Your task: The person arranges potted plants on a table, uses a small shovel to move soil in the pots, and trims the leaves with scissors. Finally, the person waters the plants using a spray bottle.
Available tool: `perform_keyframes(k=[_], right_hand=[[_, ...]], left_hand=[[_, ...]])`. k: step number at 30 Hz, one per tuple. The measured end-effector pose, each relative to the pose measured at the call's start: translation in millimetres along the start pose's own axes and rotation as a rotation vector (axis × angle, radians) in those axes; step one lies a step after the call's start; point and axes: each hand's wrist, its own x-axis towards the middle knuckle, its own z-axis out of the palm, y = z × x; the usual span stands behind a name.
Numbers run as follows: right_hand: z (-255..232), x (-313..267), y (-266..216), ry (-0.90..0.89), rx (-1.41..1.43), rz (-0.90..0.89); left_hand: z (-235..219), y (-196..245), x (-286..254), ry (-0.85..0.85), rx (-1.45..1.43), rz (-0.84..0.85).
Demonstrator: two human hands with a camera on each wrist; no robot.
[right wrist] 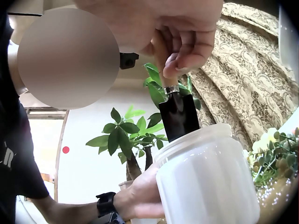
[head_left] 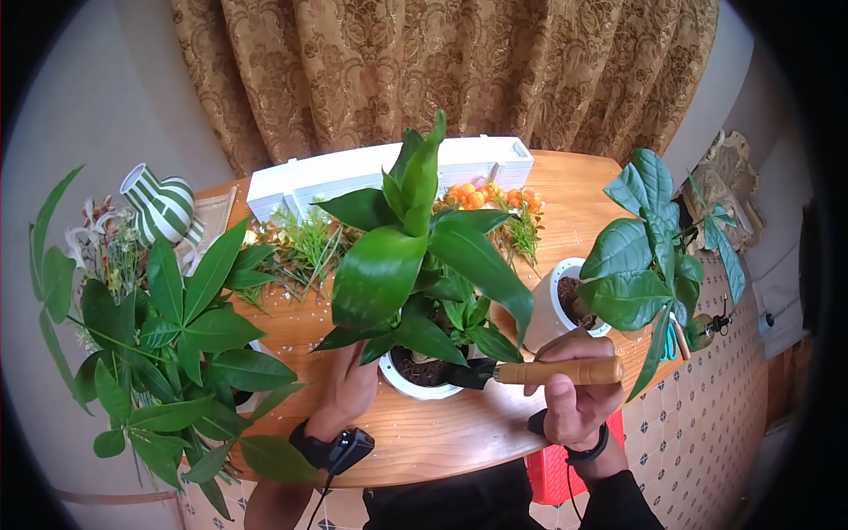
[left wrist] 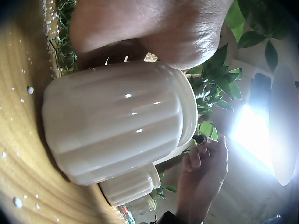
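Note:
A white ribbed flowerpot point(left wrist: 117, 121) stands on the wooden table in front of me. Dark soil point(head_left: 413, 368) and a broad-leaved green plant point(head_left: 389, 265) fill it. My left hand point(head_left: 351, 386) holds the pot's left side, its fingers reaching behind the pot and mostly hidden. In my right hand point(head_left: 579, 397) I grip the wooden handle of a small garden trowel point(head_left: 565, 371). The trowel's black blade point(right wrist: 180, 116) points down at the pot's rim, its tip hidden inside the rim in the right wrist view.
To the right is a second white pot point(head_left: 552, 309) with a leafy plant. A many-leaved plant point(head_left: 190, 331) crowds the left side. Behind lie a white planter box point(head_left: 389, 177), cut greenery point(head_left: 305, 252) and orange fruits point(head_left: 477, 196). A striped vase point(head_left: 159, 203) leans at back left.

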Motion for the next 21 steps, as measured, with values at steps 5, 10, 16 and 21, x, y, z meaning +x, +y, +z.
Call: perform_keyframes(k=[5, 10, 16, 21], right_hand=[[-3.8, 2.7, -4.6, 0.024, 0.079, 0.020], [-5.8, 4.0, -5.1, -0.037, 0.019, 0.030], [1.5, 4.8, -6.0, -0.017, 0.038, 0.007], [1.1, 2.3, -4.7, -0.033, -0.009, 0.030]], left_hand=[[1.8, 3.4, -1.3, 0.000, -0.017, 0.008], [0.2, -0.5, -2.0, -0.002, -0.032, -0.034], [2.1, 2.8, -0.2, -0.018, -0.033, 0.017], [0.9, 3.1, -0.6, -0.020, -0.010, -0.003]])
